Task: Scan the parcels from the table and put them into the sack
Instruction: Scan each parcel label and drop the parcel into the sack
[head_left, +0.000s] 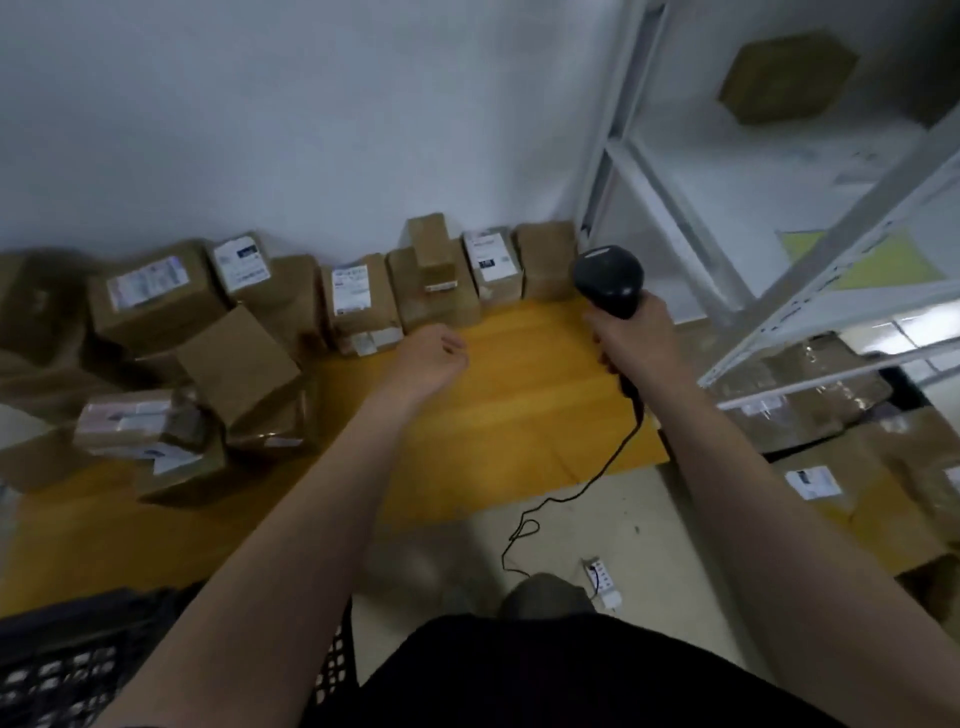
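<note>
Right hand clenched round scanner at 1 o'clock, left hand empty, loosely curled, near boxes on yellow surface

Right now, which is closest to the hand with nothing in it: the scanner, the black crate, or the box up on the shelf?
From the empty left hand:
1. Scanner, to its right, held in the right hand.
2. Black crate, bottom left corner.
3. Box on the shelf, top right, farthest.

Yellow table: cardboard parcels along wall, piled at left.
</note>
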